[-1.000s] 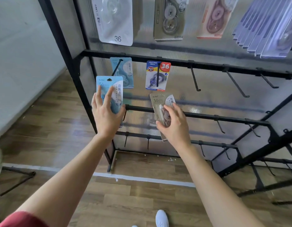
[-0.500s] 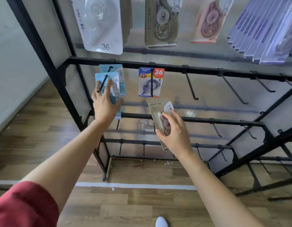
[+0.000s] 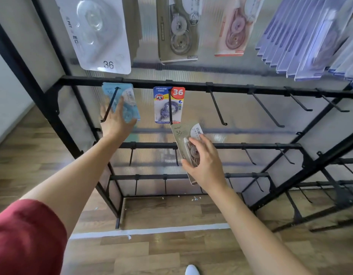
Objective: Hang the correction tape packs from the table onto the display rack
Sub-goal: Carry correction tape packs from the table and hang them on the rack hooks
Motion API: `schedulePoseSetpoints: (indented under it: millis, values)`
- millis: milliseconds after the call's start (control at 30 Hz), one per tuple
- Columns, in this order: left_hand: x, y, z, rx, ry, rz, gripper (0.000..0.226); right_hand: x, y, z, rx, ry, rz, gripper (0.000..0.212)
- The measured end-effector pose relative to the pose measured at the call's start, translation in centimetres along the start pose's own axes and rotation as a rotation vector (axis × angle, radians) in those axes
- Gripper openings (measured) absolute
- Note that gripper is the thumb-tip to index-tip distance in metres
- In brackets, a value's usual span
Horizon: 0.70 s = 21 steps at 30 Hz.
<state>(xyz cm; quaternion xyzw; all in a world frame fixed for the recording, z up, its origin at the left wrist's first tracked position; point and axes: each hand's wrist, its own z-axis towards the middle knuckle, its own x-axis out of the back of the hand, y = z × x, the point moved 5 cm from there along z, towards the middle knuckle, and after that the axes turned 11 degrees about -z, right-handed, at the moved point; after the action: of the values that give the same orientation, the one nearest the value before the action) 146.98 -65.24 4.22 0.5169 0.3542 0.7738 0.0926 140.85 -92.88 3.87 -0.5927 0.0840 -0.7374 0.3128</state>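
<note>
I see a wood-plank floor [image 3: 23, 165], evenly lit, with a white line [image 3: 151, 231] taped across it. A pale wall [image 3: 7, 100] rises on the left.

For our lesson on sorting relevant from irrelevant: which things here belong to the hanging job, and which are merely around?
Job: left hand holding the light blue pack at the leftmost hook; right hand holding the tan pack; display rack.
Merely around: blue-and-red pack already hanging; white pack above; floor tape line; shoe.
</note>
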Motion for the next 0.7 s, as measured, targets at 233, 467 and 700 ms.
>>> schedulePoseSetpoints:
  millis: [233, 467, 700]
  values:
    - [1.6, 1.3, -6.2, -0.111, -0.004, -0.057, 0.076, 1.1, -0.2, -2.2, -0.004, 0.045, -0.010, 0.061]
    - [6.3, -0.3, -11.3, -0.003, 0.156, -0.112, 0.082, 3.4, -2.3, -4.9, 0.014, 0.169, 0.024, 0.060]
    - [9.5, 2.5, -12.1, -0.181, 0.185, -0.078, 0.081, 5.4, -5.0, -5.5, 0.053, 0.259, 0.064, 0.059]
